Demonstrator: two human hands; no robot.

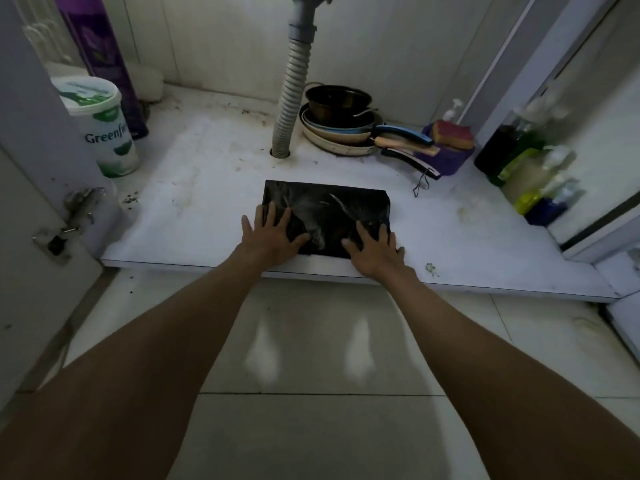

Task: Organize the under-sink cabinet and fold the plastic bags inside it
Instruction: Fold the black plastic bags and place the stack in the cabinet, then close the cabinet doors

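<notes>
We lose the top of the purple spray can [100, 53] at the upper left edge, and the drain hose [294, 98] runs out at the top. The lettering on the white tub [100, 123] turns out of sight round its side. At right, the bottles [530, 168] are too blurred to count or read. The 2 hands, left hand [273, 237] and right hand [375, 249], cover the near corners of the black bag [325, 206].

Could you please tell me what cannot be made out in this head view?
Head view:
Bottles at right: blurred, labels unreadable.
Black bag: near corners covered by the left hand and right hand.
Drain pipe: top cut off by the frame edge.
Tub label: wraps out of sight.
</notes>
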